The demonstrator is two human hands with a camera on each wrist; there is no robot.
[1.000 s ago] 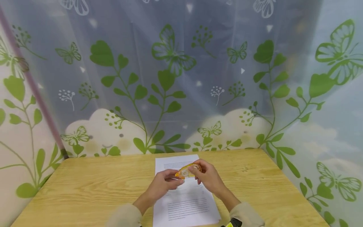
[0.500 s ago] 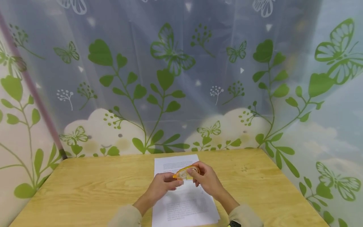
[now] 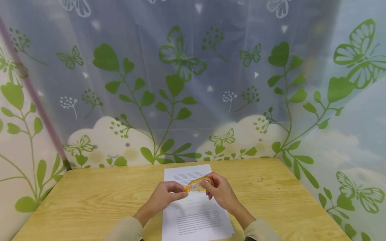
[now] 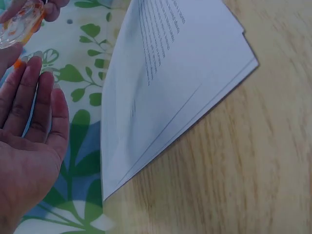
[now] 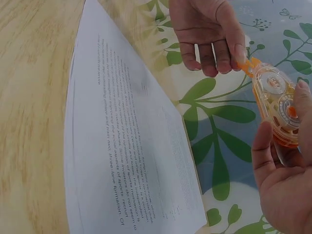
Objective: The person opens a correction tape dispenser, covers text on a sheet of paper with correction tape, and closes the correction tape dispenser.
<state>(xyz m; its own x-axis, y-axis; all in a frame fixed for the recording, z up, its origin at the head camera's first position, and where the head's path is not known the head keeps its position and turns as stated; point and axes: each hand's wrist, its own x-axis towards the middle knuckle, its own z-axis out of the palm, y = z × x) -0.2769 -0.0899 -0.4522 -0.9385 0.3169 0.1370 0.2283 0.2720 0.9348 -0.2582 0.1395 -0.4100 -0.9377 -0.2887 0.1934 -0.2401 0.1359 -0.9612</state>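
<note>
A clear and orange correction tape (image 3: 196, 186) is held in the air over a stack of printed sheets (image 3: 199, 219). My right hand (image 3: 221, 191) grips its rounded body, thumb across one face. My left hand (image 3: 161, 197) pinches the narrow orange end (image 5: 249, 66) between thumb and index finger. The right wrist view shows the tape reels inside the clear correction tape body (image 5: 273, 90). There, the other left fingers stand apart from the tool, fairly straight. In the left wrist view only part of the correction tape (image 4: 22, 24) shows, at the top left corner.
The sheets lie on a light wooden table (image 3: 99, 197), their edges slightly uneven. A patterned curtain (image 3: 193, 100) with green leaves and butterflies hangs behind the table's far edge and along both sides. Pale sleeves (image 3: 261, 231) cover the forearms.
My left hand has shifted slightly left, its thumb now straighter on the orange end. The correction tape has moved slightly down and left; the right hand keeps its grip on it.
</note>
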